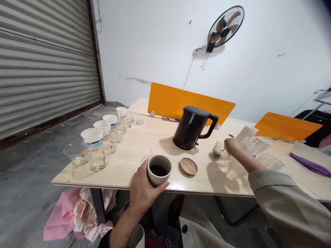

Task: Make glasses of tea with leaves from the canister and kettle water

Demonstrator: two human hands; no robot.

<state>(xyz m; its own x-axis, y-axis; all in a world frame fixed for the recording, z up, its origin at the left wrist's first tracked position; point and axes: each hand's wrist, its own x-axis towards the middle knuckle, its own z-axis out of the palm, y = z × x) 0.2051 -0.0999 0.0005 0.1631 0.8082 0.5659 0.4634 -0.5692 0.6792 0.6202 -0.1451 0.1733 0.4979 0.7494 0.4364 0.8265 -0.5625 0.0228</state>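
My left hand (144,186) is wrapped round a light grey canister (159,181), tilted towards me, with dark loose contents that look like tea leaves. On the table beside it lies a round wooden lid (188,166). My right hand (234,147) is closed in a pinch at a small ribbed glass bowl (219,151) holding a few dark bits. A thin utensil shows at its fingertips, mostly hidden. Behind the canister is a clear cup (157,149). The black electric kettle (190,129) stands between my hands, farther back.
At the left stand rows of paper cups (92,136), clear plastic cups (74,151) and small glasses (99,160). Stacked plastic cups (236,170) lie beside my right forearm. Orange dividers (178,98) line the back; a purple cloth (310,165) lies far right.
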